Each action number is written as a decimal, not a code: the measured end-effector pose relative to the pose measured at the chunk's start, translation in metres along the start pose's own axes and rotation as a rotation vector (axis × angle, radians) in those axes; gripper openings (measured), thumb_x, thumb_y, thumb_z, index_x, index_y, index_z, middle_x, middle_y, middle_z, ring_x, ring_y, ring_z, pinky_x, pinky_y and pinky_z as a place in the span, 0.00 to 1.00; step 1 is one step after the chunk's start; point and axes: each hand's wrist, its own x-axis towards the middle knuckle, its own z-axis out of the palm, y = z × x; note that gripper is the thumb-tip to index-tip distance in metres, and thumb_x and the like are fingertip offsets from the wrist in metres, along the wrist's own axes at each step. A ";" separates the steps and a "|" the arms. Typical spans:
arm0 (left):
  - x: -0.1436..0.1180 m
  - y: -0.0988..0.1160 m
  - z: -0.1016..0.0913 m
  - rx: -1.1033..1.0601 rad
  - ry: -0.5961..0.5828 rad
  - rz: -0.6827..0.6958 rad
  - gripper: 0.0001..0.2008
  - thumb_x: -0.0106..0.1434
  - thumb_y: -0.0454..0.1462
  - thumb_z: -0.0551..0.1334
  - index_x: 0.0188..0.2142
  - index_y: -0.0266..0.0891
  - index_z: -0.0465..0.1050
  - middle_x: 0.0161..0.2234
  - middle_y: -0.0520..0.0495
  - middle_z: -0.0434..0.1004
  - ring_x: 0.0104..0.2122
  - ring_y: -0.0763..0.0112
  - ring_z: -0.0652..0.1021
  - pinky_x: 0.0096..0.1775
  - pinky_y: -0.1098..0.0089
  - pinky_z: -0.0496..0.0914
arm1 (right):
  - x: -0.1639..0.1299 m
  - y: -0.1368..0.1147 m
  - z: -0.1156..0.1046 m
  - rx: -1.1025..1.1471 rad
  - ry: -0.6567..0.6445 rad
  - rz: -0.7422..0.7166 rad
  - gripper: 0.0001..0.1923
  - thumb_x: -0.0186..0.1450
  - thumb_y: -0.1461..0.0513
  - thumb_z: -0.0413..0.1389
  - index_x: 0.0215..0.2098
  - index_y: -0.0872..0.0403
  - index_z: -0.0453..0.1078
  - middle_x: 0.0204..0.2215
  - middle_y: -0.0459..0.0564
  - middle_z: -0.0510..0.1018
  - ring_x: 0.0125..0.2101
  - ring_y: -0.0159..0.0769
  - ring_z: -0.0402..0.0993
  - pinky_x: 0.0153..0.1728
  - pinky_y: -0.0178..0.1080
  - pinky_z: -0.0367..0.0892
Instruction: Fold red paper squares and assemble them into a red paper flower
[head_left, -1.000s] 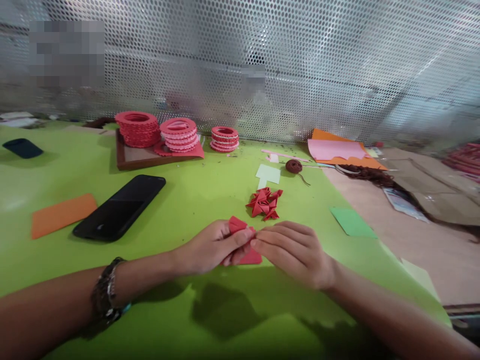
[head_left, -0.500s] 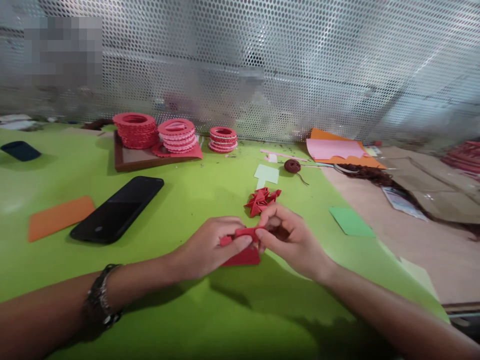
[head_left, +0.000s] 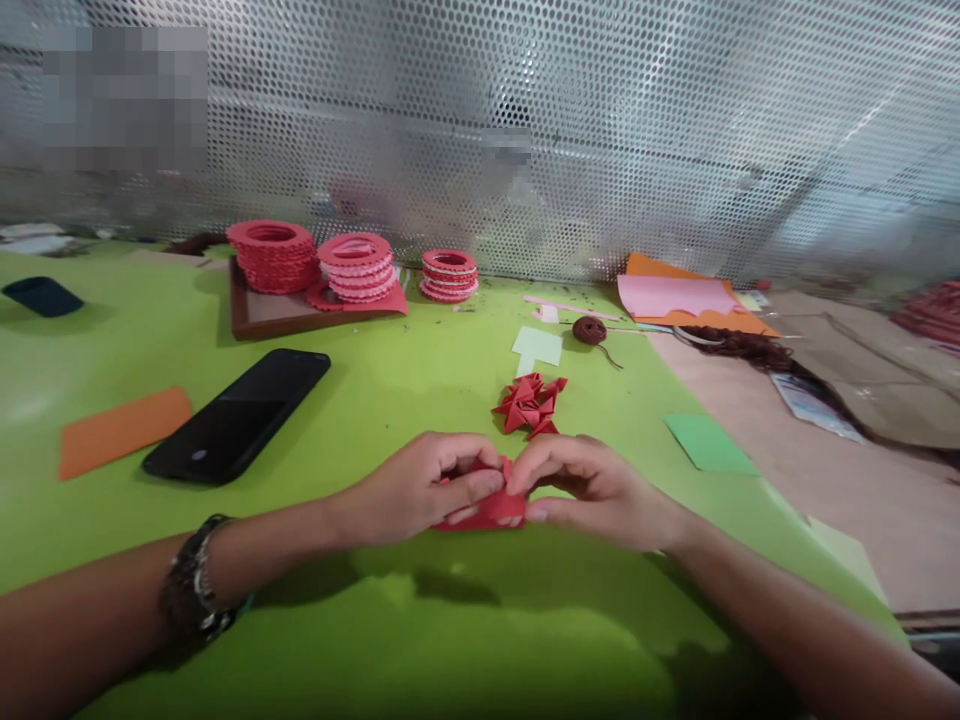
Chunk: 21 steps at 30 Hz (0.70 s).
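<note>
Red paper piece (head_left: pixel 491 508), pinched between two hands on a green table (head_left: pixel 420 640).

Left hand (head_left: pixel 420 490): fingers curled narrow, thumb and forefinger gripping the paper's left part. Right hand (head_left: pixel 592 490): fingers bent close, thumb beneath, gripping the right part; fingertips of both hands nearly meet. Paper lies low at the table, just in front of a heap of folded red pieces (head_left: pixel 529 404). Black phone (head_left: pixel 238 414) well left.

bare forearms, no sleeves, a dark beaded bracelet (head_left: pixel 193 593) with pale beads around the left wrist
</note>
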 end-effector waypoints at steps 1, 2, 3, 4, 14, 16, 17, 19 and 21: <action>0.000 0.000 0.000 -0.001 -0.011 -0.001 0.07 0.60 0.36 0.54 0.26 0.37 0.64 0.17 0.59 0.58 0.16 0.81 0.59 0.18 0.78 0.53 | 0.000 0.001 0.000 0.014 -0.002 0.010 0.07 0.58 0.71 0.55 0.34 0.57 0.66 0.29 0.46 0.74 0.32 0.24 0.74 0.35 0.30 0.70; 0.000 0.001 0.000 0.000 -0.016 0.001 0.07 0.60 0.36 0.54 0.26 0.37 0.64 0.17 0.60 0.58 0.16 0.81 0.59 0.18 0.78 0.53 | 0.001 0.001 0.001 0.026 0.002 0.013 0.06 0.58 0.71 0.55 0.34 0.58 0.66 0.28 0.46 0.74 0.31 0.24 0.74 0.34 0.30 0.70; 0.000 0.001 0.000 0.005 -0.020 0.005 0.07 0.60 0.36 0.54 0.26 0.37 0.64 0.17 0.60 0.58 0.17 0.81 0.59 0.18 0.78 0.53 | 0.001 0.002 0.002 0.032 0.009 0.012 0.06 0.57 0.71 0.56 0.34 0.58 0.66 0.28 0.45 0.74 0.31 0.24 0.74 0.34 0.30 0.70; 0.001 0.002 0.000 0.014 -0.021 0.009 0.07 0.60 0.36 0.54 0.26 0.37 0.64 0.17 0.60 0.58 0.17 0.81 0.59 0.18 0.78 0.53 | 0.002 0.003 0.003 0.029 0.017 0.011 0.06 0.57 0.70 0.56 0.33 0.58 0.66 0.27 0.45 0.74 0.30 0.24 0.74 0.34 0.30 0.71; 0.000 0.005 0.000 -0.012 -0.025 -0.062 0.08 0.62 0.37 0.52 0.29 0.36 0.64 0.17 0.59 0.61 0.16 0.81 0.62 0.20 0.78 0.57 | 0.001 0.001 0.012 -0.343 0.187 -0.062 0.04 0.58 0.70 0.53 0.28 0.57 0.64 0.24 0.44 0.70 0.25 0.25 0.68 0.27 0.30 0.66; 0.001 0.003 0.001 -0.087 -0.012 -0.067 0.09 0.63 0.38 0.50 0.32 0.36 0.64 0.19 0.57 0.65 0.18 0.80 0.66 0.22 0.77 0.60 | 0.001 0.002 0.012 -0.316 0.225 -0.070 0.04 0.59 0.70 0.52 0.30 0.56 0.63 0.24 0.45 0.70 0.25 0.26 0.68 0.27 0.31 0.66; 0.001 0.002 0.002 -0.132 -0.010 -0.063 0.09 0.63 0.39 0.49 0.33 0.36 0.64 0.21 0.56 0.67 0.18 0.80 0.67 0.23 0.76 0.61 | 0.001 0.002 0.012 -0.303 0.242 -0.073 0.04 0.59 0.70 0.51 0.31 0.56 0.63 0.24 0.45 0.70 0.25 0.26 0.69 0.26 0.31 0.67; 0.000 0.000 0.003 -0.194 -0.002 -0.040 0.09 0.63 0.38 0.50 0.33 0.35 0.64 0.23 0.55 0.69 0.19 0.80 0.68 0.24 0.76 0.63 | 0.001 0.003 0.012 -0.315 0.284 -0.079 0.04 0.60 0.69 0.51 0.31 0.56 0.62 0.24 0.44 0.69 0.25 0.26 0.69 0.26 0.31 0.66; -0.001 0.000 0.004 -0.186 0.026 -0.031 0.07 0.61 0.38 0.54 0.33 0.35 0.64 0.23 0.55 0.70 0.20 0.80 0.68 0.24 0.76 0.63 | 0.001 0.002 0.013 -0.392 0.337 -0.086 0.04 0.59 0.69 0.52 0.30 0.56 0.63 0.24 0.44 0.69 0.25 0.26 0.68 0.25 0.30 0.66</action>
